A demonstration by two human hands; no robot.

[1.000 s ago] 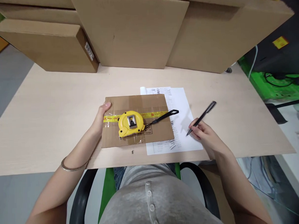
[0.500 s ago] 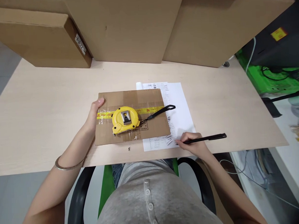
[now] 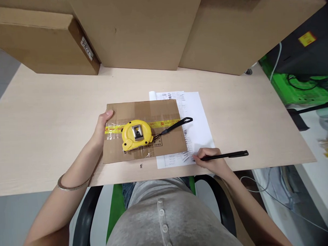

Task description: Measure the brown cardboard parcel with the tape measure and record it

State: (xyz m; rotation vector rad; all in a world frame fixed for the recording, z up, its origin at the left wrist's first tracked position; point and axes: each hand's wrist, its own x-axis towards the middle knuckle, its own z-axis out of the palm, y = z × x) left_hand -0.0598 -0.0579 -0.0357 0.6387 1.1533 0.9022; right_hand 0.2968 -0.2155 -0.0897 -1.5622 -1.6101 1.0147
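Observation:
My left hand (image 3: 102, 124) grips the left edge of a flat cardboard box (image 3: 170, 142), thumb on top and the other fingers hidden beneath. On the box lies a yellow tape measure (image 3: 129, 133) with a metal clip and a black wrist strap (image 3: 177, 124) trailing right. Under the box's right part are white paper sheets (image 3: 197, 114) with print and pen strokes. My right hand (image 3: 210, 159) is closed around a black pen (image 3: 229, 155), its tip end at the lower part of the paper.
Large cardboard boxes (image 3: 139, 34) line the back of the wooden table (image 3: 53, 127), with a smaller box (image 3: 37, 45) at the left. A dark machine (image 3: 290, 50) and cables stand at the right. Chair armrests (image 3: 86, 219) flank my body below the table edge.
The view has shifted slightly, so the box and tape measure sit a little lower in it. Both hands keep their holds; my right hand has barely moved on the paper.

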